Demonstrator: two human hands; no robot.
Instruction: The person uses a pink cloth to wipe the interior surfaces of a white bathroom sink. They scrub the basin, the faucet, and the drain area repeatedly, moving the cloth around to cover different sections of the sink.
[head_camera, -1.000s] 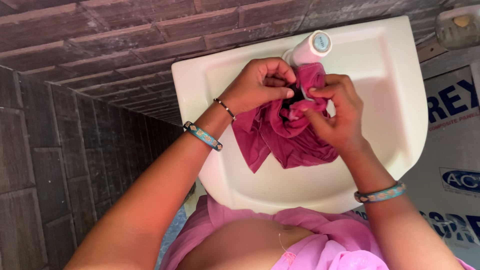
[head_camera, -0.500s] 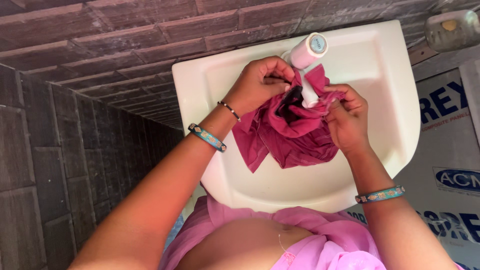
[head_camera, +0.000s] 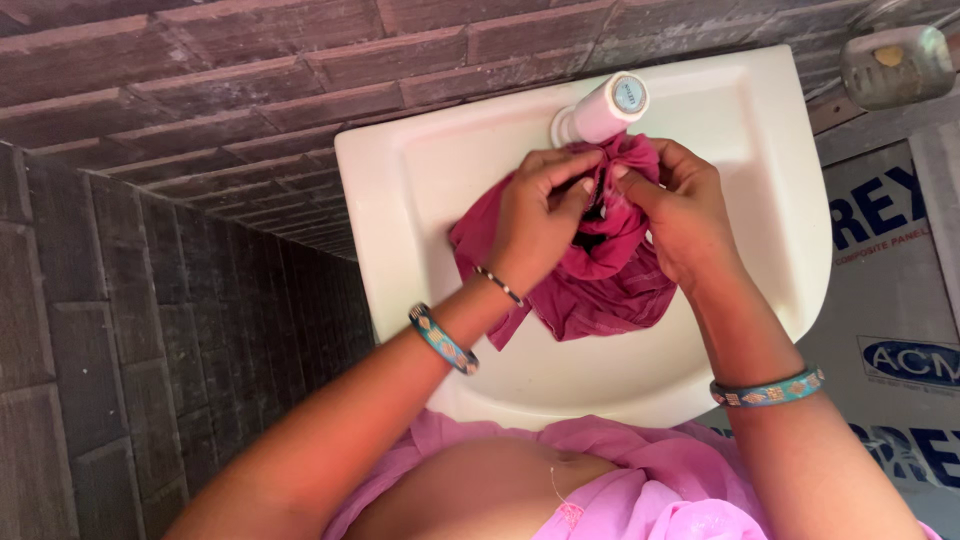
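Here both hands pinch the cloth (head_camera: 600, 275); left hand (head_camera: 535, 225) and right hand (head_camera: 675, 215) close on its top fold just below the tap (head_camera: 603, 108); the cloth sits bunched mid-sink (head_camera: 420, 200), bare basin around it to the rim.

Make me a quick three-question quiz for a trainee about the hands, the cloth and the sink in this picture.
1. True or false: both hands grip the magenta cloth over the white sink.
2. Where is the white tap relative to the cloth? A) at the near rim, by the person's body B) at the far rim, just beyond the bunched top of the cloth C) left of the sink
3. Fill in: each wrist wears a turquoise ____.

Key
1. True: the left hand and right hand pinch the cloth's bunched top.
2. B
3. bangle: one on the left wrist, one on the right wrist.
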